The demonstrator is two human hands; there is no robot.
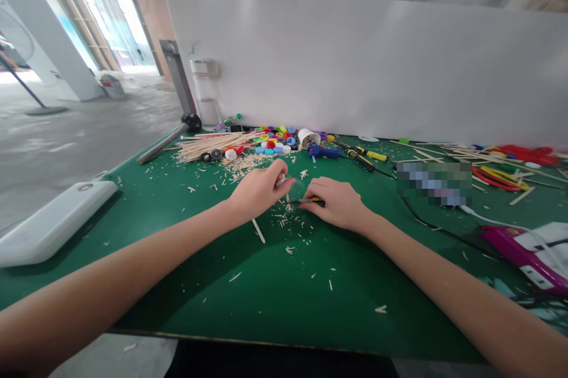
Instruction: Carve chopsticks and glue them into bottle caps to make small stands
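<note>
My left hand (260, 190) is closed, thumb against bent fingers, around a thin pale wooden stick (287, 196) whose end points down toward the table. Close beside it, my right hand (335, 202) grips a craft knife (316, 200) with a dark blade and a bit of yellow-orange showing. The blade reaches left to the stick's tip; whether they touch I cannot tell. Below my left hand another length of pale wood (258, 231) shows, perhaps part of the same stick. Wood shavings (284, 219) are scattered on the green table (284, 295) under both hands.
Behind my hands lie a bundle of sticks (208, 146), colourful bottle caps (275, 144), a tipped white cup (307, 137) and a blue glue gun (323, 152). Right of these are yellow-black tools (366, 156), a cable and a purple power strip (523, 254). A white case (57, 221) stands left.
</note>
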